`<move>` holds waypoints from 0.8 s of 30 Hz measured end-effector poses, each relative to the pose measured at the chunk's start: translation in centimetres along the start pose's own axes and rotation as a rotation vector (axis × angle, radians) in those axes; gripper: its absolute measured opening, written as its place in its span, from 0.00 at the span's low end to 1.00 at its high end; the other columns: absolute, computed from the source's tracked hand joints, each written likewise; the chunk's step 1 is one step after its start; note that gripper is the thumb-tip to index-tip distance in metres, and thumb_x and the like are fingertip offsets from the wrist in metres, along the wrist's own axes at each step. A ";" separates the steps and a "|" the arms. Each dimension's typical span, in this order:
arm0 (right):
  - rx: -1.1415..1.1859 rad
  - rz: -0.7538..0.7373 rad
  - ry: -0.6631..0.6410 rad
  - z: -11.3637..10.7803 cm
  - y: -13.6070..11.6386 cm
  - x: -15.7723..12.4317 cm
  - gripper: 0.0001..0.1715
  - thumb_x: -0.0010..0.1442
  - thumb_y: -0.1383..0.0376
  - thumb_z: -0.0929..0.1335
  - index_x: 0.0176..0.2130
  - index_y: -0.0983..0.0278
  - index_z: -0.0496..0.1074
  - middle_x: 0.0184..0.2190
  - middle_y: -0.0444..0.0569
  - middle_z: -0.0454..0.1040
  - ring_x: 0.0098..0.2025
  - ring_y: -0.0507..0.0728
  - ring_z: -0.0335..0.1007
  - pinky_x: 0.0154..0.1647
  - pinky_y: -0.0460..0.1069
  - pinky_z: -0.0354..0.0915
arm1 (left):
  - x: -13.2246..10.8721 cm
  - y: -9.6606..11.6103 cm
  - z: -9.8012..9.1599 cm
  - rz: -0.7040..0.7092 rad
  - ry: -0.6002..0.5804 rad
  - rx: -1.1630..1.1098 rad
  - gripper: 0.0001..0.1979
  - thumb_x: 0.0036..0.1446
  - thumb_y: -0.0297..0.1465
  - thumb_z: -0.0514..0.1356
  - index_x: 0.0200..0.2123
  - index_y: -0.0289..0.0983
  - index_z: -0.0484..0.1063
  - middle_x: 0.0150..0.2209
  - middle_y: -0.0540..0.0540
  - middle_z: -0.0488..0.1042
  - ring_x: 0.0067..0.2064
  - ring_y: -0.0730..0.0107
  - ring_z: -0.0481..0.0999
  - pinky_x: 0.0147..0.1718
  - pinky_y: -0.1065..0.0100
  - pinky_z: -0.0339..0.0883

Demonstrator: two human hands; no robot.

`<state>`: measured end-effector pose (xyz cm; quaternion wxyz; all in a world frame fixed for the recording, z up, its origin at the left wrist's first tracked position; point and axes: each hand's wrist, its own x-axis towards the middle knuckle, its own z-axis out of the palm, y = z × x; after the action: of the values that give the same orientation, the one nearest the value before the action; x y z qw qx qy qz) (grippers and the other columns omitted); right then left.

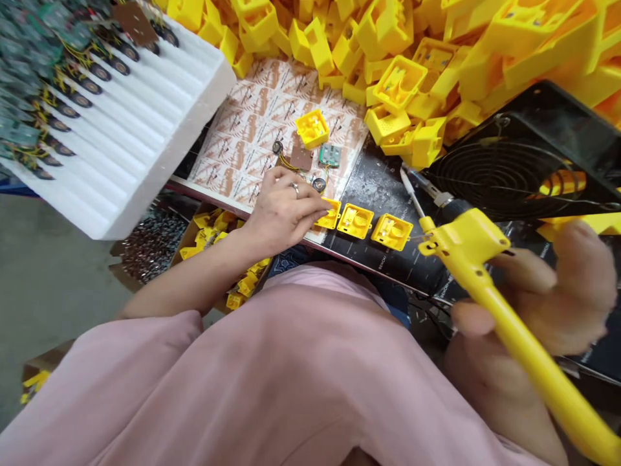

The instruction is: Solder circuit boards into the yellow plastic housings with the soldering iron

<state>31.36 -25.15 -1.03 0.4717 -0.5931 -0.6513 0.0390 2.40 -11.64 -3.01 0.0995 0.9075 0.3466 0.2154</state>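
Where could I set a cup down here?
The black mat has a bare patch between the printed sheet, the metal-tipped tool and the yellow heap. The sheet's left part is also free; the heap is crowded.

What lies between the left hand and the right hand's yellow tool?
In the head view, a yellow plastic case and another, on a black mat.

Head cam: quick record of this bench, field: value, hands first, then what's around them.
left hand: fingertips on a yellow plastic housing
right hand: holds a long yellow plastic handle
nearby: two yellow housings, soldering iron, green circuit board
rest: black fan, white foam tray, heap of yellow parts
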 end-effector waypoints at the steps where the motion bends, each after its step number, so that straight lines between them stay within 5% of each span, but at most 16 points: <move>1: 0.029 0.037 0.099 0.0 0.0 -0.1 0.37 0.61 0.42 0.74 0.63 0.53 0.74 0.45 0.48 0.82 0.38 0.60 0.79 0.32 0.53 0.72 | 0.1 0.0 0.1 0.024 0.001 0.003 0.13 0.72 0.37 0.56 0.42 0.45 0.82 0.37 0.48 0.83 0.43 0.62 0.76 0.52 0.51 0.63; 7: 0.240 -0.032 0.454 1.8 1.0 0.1 0.24 0.69 0.44 0.68 0.48 0.55 0.84 0.32 0.44 0.80 0.25 0.51 0.70 0.19 0.48 0.62 | 1.5 0.7 0.8 0.030 0.026 -0.002 0.12 0.69 0.35 0.58 0.38 0.41 0.81 0.31 0.49 0.80 0.38 0.63 0.74 0.54 0.49 0.65; 10: 0.184 0.052 0.304 1.8 0.9 -0.5 0.17 0.66 0.54 0.73 0.51 0.57 0.83 0.36 0.46 0.82 0.28 0.51 0.73 0.22 0.47 0.66 | 2.4 1.2 1.3 -0.001 -0.012 0.044 0.14 0.69 0.34 0.55 0.35 0.41 0.80 0.32 0.49 0.79 0.40 0.61 0.73 0.54 0.47 0.64; 14: 0.230 -0.002 0.060 1.0 0.1 -1.3 0.33 0.55 0.67 0.79 0.58 0.54 0.77 0.42 0.45 0.83 0.32 0.54 0.79 0.27 0.48 0.73 | 3.2 1.7 2.0 0.024 -0.073 0.141 0.15 0.67 0.34 0.54 0.33 0.39 0.79 0.33 0.46 0.79 0.42 0.58 0.73 0.53 0.46 0.64; 18: 0.185 -0.099 -0.077 0.8 -0.8 -0.9 0.30 0.53 0.76 0.78 0.53 0.56 0.77 0.32 0.44 0.81 0.31 0.57 0.79 0.29 0.52 0.76 | 3.4 2.1 1.8 0.008 -0.105 0.180 0.16 0.66 0.32 0.52 0.32 0.38 0.79 0.32 0.44 0.78 0.42 0.56 0.74 0.51 0.46 0.66; 24: 0.063 -0.194 -0.163 1.1 -1.5 0.3 0.16 0.59 0.73 0.76 0.39 0.56 0.71 0.29 0.43 0.79 0.28 0.56 0.78 0.22 0.51 0.74 | 3.5 2.1 1.5 -0.027 -0.119 0.159 0.15 0.65 0.32 0.54 0.32 0.40 0.80 0.31 0.45 0.77 0.43 0.54 0.74 0.52 0.45 0.65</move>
<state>29.58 -24.82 -0.52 0.4371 -0.5071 -0.7402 0.0614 6.67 -10.84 -2.57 0.0506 0.9189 0.3684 0.1317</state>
